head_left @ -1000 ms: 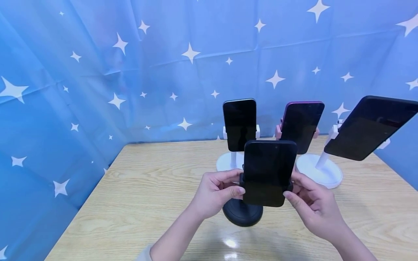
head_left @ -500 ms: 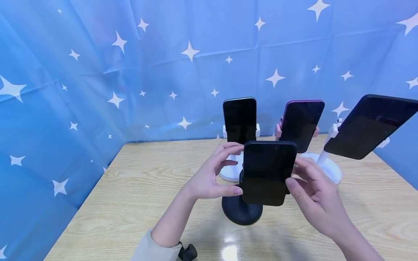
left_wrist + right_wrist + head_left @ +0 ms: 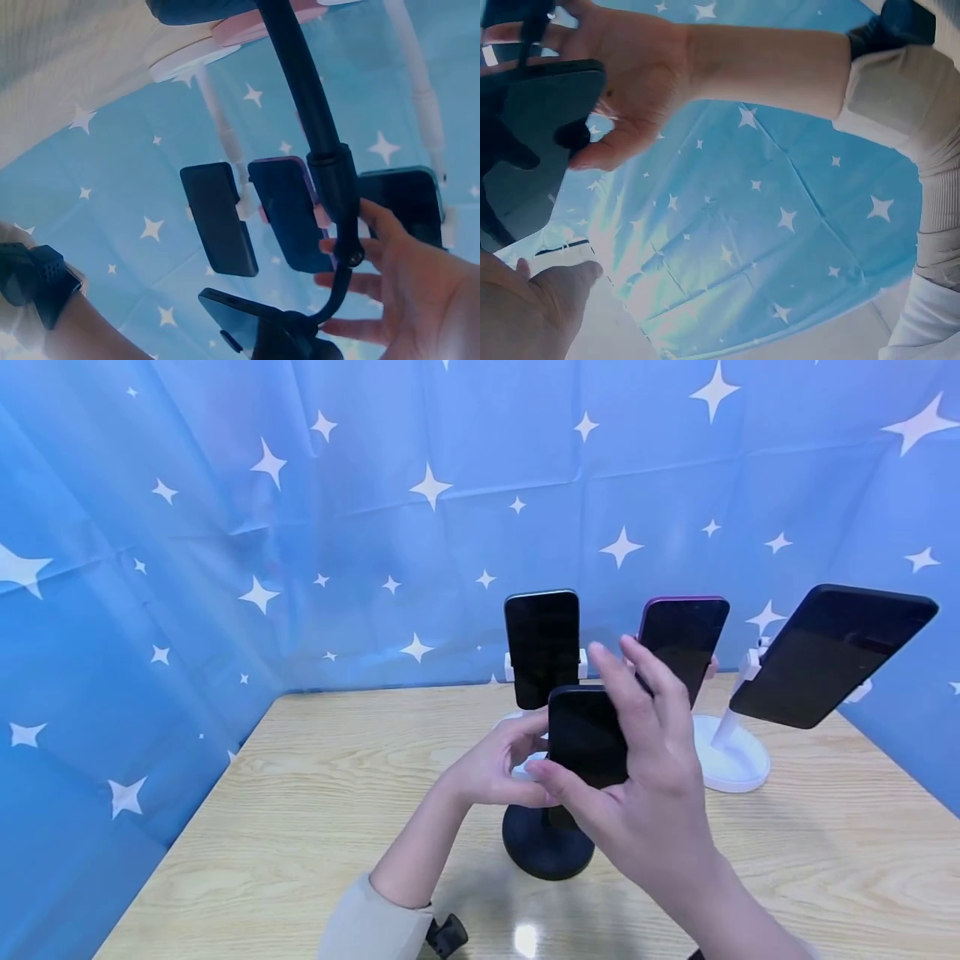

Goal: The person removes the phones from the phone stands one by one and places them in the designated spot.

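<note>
A black smartphone (image 3: 585, 739) stands in a black phone stand, whose round base (image 3: 547, 852) rests on the table. My left hand (image 3: 498, 768) is at the phone's left edge, thumb in front and fingers behind. In the left wrist view its fingers spread loosely beside the stand's black pole (image 3: 304, 90); whether they touch it is hard to tell. My right hand (image 3: 652, 785) is raised before the phone, fingers extended upward and thumb pointing left, covering the right part of the screen. No object shows in its grasp.
Behind stand a phone (image 3: 542, 647) in a white stand, a purple-edged phone (image 3: 686, 631) in a pink one, and a larger black device (image 3: 832, 656) tilted on a white stand with a round base (image 3: 735, 764). A blue star-patterned curtain (image 3: 360, 527) backs the wooden table (image 3: 300, 827).
Both hands have left their hold on the sides of the phone's clamp. The left hand opened, then came back closer to the edge; the right hand moved left and up across the screen.
</note>
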Motion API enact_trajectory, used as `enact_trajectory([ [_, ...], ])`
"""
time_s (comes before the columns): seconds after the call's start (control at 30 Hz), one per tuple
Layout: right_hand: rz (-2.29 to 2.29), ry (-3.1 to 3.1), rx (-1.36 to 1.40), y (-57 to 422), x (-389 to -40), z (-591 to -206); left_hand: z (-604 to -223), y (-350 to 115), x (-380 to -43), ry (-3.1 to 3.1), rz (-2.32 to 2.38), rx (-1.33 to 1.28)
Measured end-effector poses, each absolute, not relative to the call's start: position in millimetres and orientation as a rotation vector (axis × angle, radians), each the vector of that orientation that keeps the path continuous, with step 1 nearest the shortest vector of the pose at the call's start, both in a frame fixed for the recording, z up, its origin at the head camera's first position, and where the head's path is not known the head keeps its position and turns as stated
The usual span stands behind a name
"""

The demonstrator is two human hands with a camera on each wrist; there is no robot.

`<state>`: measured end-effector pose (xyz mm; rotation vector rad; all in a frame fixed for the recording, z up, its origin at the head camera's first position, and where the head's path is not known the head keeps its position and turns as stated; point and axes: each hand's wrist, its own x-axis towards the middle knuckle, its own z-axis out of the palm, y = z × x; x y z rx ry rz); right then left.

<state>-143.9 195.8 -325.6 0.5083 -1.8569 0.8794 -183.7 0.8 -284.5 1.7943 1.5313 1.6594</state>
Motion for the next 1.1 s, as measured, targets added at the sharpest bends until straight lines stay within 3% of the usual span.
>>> enact_trajectory([
  [0.17,0.698,-1.874,0.443,136,-88,-254,-290,5,-183,1.591,1.653,1.815],
  [0.3,0.631,-1.893,0.378,117,-70,-230,-290,7,-183,1.593,1.645,1.817],
  [1.1,0.482,-1.862,0.298,118,-81,-231,-284,5,-185,1.581,1.642,1.673],
])
